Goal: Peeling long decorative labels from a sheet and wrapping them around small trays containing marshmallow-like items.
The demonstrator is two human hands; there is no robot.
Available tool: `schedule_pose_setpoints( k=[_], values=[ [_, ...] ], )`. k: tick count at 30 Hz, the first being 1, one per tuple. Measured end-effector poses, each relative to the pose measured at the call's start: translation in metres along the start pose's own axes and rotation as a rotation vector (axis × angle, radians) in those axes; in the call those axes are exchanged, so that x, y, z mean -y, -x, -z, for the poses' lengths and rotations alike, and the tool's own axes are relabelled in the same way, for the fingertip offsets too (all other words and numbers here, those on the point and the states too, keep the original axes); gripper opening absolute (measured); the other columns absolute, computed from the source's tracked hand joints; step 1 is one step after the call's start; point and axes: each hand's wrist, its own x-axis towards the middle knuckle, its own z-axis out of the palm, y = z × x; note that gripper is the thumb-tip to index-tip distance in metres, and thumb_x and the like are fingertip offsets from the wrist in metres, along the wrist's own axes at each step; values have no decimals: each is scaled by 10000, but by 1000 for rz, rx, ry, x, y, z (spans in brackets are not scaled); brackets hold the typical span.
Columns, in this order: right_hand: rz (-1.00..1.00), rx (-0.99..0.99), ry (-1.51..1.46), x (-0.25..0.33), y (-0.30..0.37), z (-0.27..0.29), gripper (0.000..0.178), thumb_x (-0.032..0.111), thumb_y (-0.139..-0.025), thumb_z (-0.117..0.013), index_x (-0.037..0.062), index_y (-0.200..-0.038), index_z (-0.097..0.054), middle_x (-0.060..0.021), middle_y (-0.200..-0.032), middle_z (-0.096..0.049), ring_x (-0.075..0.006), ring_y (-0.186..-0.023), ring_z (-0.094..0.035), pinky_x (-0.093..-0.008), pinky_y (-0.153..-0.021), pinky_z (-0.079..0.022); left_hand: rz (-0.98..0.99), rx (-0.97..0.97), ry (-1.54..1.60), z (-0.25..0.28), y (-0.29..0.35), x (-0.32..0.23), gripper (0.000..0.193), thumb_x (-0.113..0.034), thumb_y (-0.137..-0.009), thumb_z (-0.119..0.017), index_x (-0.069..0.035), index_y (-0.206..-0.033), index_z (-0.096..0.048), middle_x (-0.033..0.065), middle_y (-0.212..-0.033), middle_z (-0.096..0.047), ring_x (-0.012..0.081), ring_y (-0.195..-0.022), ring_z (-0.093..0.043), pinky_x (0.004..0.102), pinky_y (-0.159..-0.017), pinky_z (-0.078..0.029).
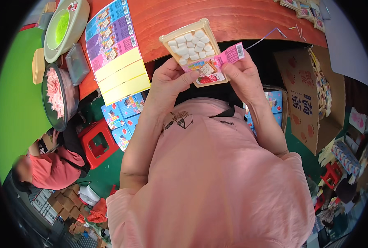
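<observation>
My left hand [167, 80] grips a shallow beige plastic tray [210, 31] by its lower left side, thumb on the front. Under its clear-looking top lie several white, marshmallow-like pieces [192, 43]. A pink printed label [206, 68] lies across the tray's lower part, and its barcode end sticks out past the right edge. My right hand [243, 78] pinches this label beside the tray, its thumb on the label's lower edge. The fingers behind the tray are hidden.
A sheet of colourful labels [111, 35] with bare yellow backing overhangs the red table [163, 12]. To the left stand a pale basin [74, 39], a clear box [77, 64] and a bowl of pink strips [56, 93]. A cardboard box [297, 91] stands right; a co-worker [54, 171] sits lower left.
</observation>
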Motion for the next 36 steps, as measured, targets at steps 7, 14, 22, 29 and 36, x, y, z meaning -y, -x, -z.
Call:
schedule_pose_setpoints(
  k=[7,14,22,29,36],
  values=[
    [87,474,193,17,-1,31,234,249,-926,-677,17,-897,-692,-91,-984,-568,-208,-959,-553,-383,-918,-452,-683,338,-703,4,12,-12,271,8,-727,-725,-50,-990,-697,92,-1049,-682,232,-905,-622,320,-798,-502],
    [139,729,487,48,-6,9,120,98,-846,-740,-11,-880,-704,-76,-890,-587,-214,-862,-530,-312,-775,-431,-965,367,-905,-12,20,-15,300,-61,-697,-754,-63,-993,-704,102,-1043,-667,238,-853,-603,326,-725,-499],
    [2,747,565,51,-14,3,462,218,-844,-787,67,-1170,-496,-82,-1220,-447,-183,-1131,-460,-302,-992,-374,-1220,328,-1037,-15,20,-12,411,-49,-674,-793,8,-1064,-677,180,-1003,-651,284,-797,-621,331,-638,-505],
    [-64,542,349,38,-26,6,488,84,-799,-800,76,-1162,-473,-49,-1151,-473,-132,-986,-520,-294,-936,-413,-1082,189,-896,-21,4,-5,345,0,-709,-788,8,-1032,-666,145,-950,-661,264,-757,-659,297,-633,-536],
    [198,9,409,19,-72,-6,276,52,-991,-572,48,-1247,-467,-34,-1025,-579,-86,-923,-591,-222,-817,-488,-14,4,-70,-24,-33,-22,273,-10,-850,-744,0,-1114,-673,14,-947,-703,1,-619,-515,170,-506,-375]
  ],
)
